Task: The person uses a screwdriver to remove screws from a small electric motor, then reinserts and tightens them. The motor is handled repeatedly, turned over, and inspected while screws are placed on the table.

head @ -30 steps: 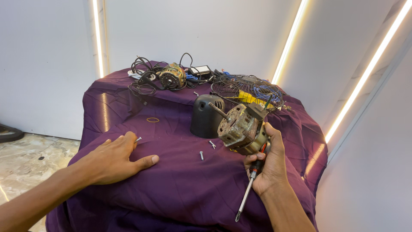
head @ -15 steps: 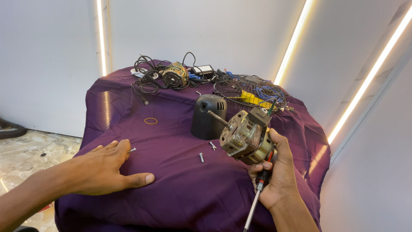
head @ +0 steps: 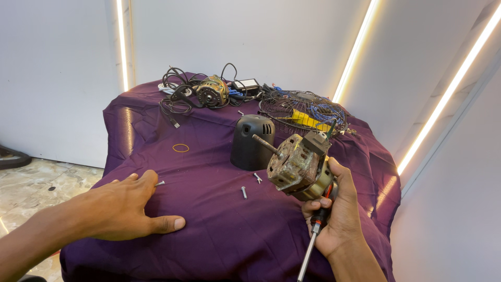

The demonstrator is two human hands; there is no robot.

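While the right hand point(head: 336, 216) holds a rusty fan motor point(head: 298, 166) off the table, its fingers are wrapped around both the motor's body and a screwdriver point(head: 312, 240) whose shaft points down and runs out of the bottom edge. The motor's bare shaft sticks out to the upper left, toward a black motor cover point(head: 251, 142) that stands open side down on the purple cloth point(head: 219, 230), so its inside cannot be seen. The left hand point(head: 122, 209) lies flat on the cloth with fingers spread and holds nothing; a small screw point(head: 159, 183) sits just at its fingertips. Two more screws point(head: 243, 192) lie on the cloth between the hands, near the cover. Further back lie a rubber band point(head: 180, 148), a second motor point(head: 211, 92) among tangled black cables point(head: 175, 99), and a wire fan guard point(head: 302, 110) lying over yellow and blue pieces that are hard to make out.
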